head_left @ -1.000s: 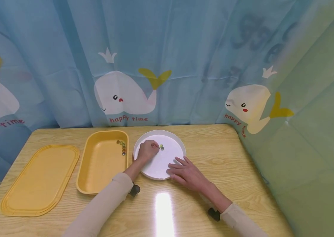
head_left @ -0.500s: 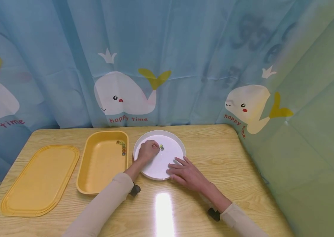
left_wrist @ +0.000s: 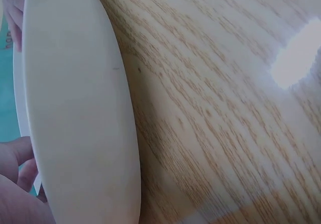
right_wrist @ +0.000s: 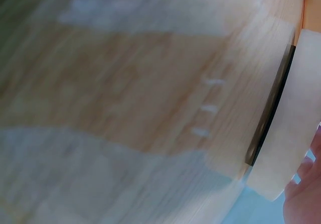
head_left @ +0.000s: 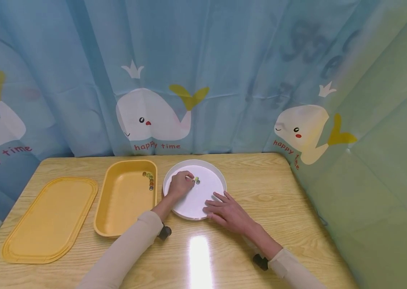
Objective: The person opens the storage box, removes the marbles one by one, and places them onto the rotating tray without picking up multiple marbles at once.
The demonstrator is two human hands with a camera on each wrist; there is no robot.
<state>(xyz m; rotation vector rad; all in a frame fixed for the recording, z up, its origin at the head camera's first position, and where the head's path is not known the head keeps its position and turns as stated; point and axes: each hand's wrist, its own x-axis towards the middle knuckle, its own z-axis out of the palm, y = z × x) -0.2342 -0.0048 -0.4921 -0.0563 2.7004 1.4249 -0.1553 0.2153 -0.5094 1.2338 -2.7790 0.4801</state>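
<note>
Wooden table (head_left: 261, 180) carried seemingly unfinished work: several marbles (head_left: 151, 183) in yellow bin (head_left: 125, 200), two visible in white tray (head_left: 208, 190), left hand (head_left: 180, 184) narrow-fingered, contents indeterminable, right hand (head_left: 226, 210) wide-fingered.

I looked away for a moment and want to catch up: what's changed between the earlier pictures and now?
Nothing has visibly moved, been grasped or let go; only the head view shifted slightly. The left hand is still near the small marbles in the white dish, the right hand still at its near-right rim, and the row of marbles in the yellow bin stayed put.
</note>
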